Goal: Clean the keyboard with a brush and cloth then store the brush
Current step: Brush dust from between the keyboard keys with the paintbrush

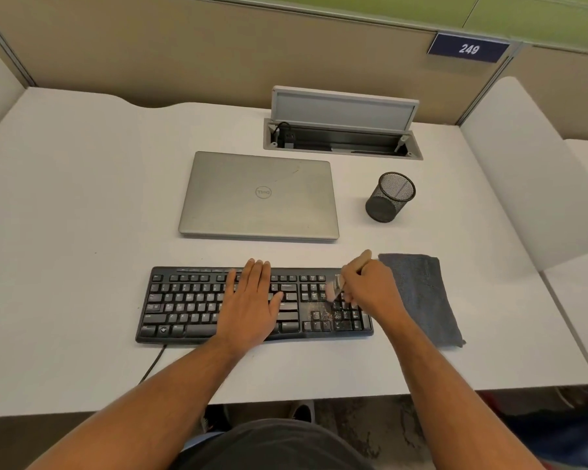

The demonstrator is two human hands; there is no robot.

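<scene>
Keyboard, black and corded, lies on the white desk nearest the person. The left hand rests flat on its middle keys, fingers straight and together, holding nothing. The right hand grips a brush with curled fingers; the wooden handle sticks up past the knuckles and the pale bristles touch the number pad, where specks of debris lie on the keys. Just right of the keyboard lies a folded grey cloth. Farther back sits a closed silver laptop, with an upright mesh cup to its right. Behind them a cable hatch stands open.
</scene>
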